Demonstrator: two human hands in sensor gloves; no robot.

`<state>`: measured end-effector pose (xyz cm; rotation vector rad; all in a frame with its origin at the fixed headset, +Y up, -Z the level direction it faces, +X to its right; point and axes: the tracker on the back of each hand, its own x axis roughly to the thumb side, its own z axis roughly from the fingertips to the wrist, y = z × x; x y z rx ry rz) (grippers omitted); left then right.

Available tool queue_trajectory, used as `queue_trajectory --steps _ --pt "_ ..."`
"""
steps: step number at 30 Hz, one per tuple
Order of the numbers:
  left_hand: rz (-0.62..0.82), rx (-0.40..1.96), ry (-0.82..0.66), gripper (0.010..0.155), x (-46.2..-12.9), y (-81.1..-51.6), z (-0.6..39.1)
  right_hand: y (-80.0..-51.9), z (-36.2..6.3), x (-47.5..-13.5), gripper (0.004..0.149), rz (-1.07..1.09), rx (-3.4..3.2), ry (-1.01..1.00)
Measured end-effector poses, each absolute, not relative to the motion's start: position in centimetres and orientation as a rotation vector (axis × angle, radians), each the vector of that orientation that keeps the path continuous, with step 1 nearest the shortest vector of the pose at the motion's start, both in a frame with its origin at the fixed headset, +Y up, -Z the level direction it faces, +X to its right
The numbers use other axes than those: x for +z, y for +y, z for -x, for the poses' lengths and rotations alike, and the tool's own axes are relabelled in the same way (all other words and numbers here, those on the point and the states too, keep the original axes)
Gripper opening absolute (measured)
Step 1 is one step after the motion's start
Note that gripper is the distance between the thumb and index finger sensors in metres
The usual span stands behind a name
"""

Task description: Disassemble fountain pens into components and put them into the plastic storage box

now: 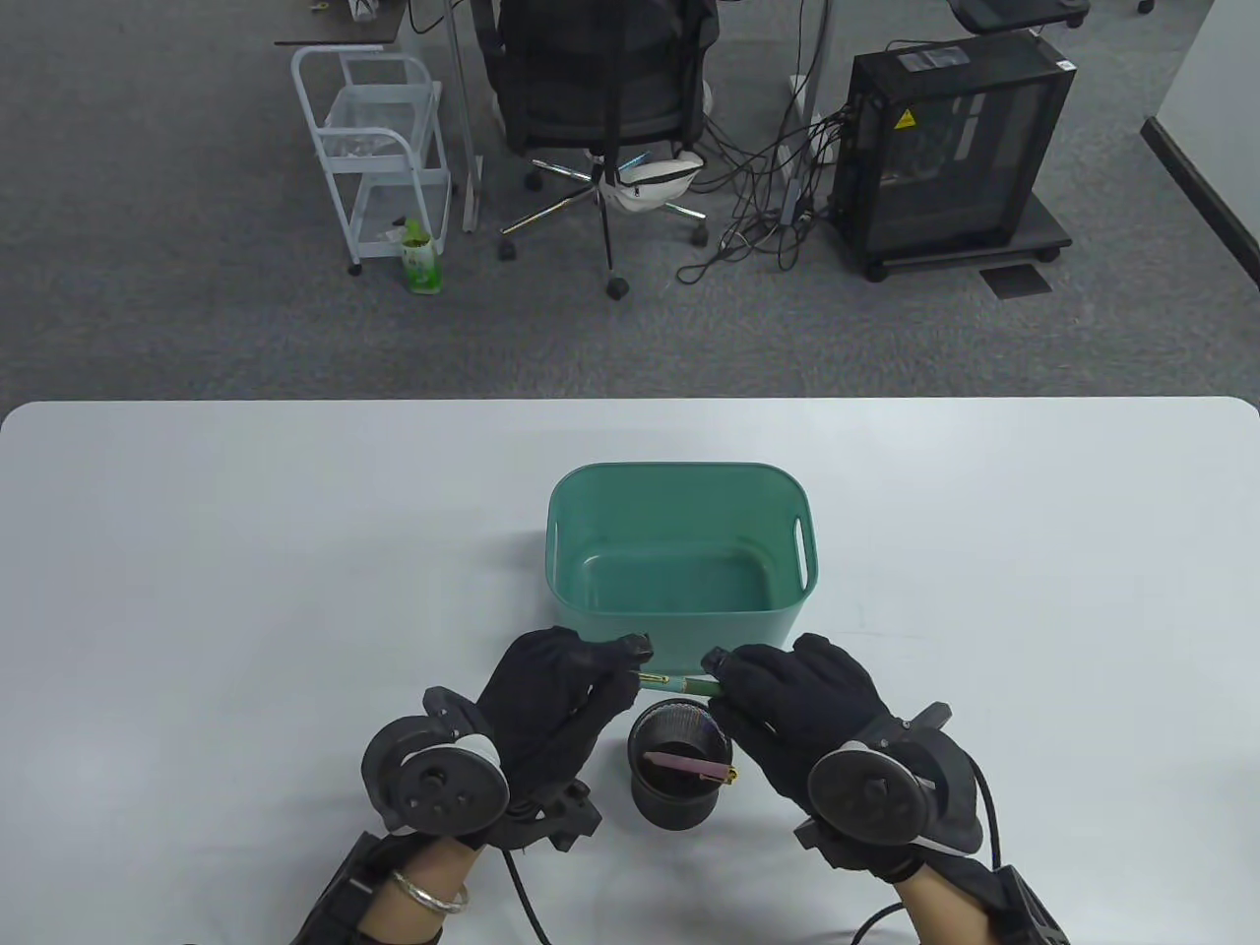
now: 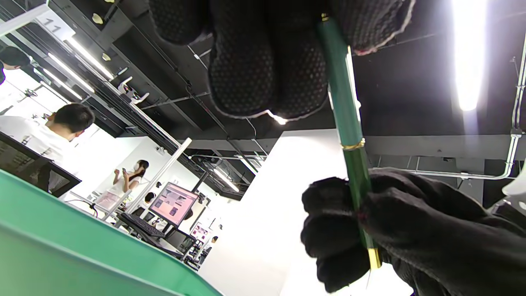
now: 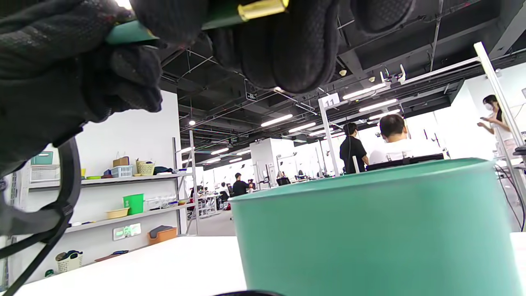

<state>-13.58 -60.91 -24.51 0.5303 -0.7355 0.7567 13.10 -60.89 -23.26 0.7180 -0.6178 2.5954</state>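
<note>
A green fountain pen [image 1: 677, 684] with gold bands is held level between both hands, just in front of the green plastic storage box [image 1: 679, 630]. My left hand [image 1: 581, 679] grips the pen's left end, the cap with its clip [image 2: 341, 82]. My right hand [image 1: 778, 689] grips the barrel end [image 3: 250, 10]. In the left wrist view the right hand's fingers [image 2: 341, 230] wrap the barrel below the gold ring. The box looks empty. A pink pen [image 1: 689, 765] lies in the black mesh pen cup [image 1: 679, 763] beneath the hands.
The white table [image 1: 246, 591] stretches wide on both sides of the box. The pen cup stands close between my wrists. Beyond the table are an office chair [image 1: 600, 98], a white cart [image 1: 379, 148] and a computer tower [image 1: 945, 148].
</note>
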Motion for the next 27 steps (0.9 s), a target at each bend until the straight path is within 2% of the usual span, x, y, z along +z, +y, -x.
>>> queue_trajectory --steps 13,27 --pt "-0.486 0.714 -0.756 0.045 -24.8 -60.8 13.7 -60.6 -13.5 -22.9 0.042 -0.711 2.573 -0.718" --pt "-0.469 0.443 -0.745 0.055 -24.3 -61.4 12.4 -60.7 -13.4 -22.7 0.041 -0.717 2.638 -0.800"
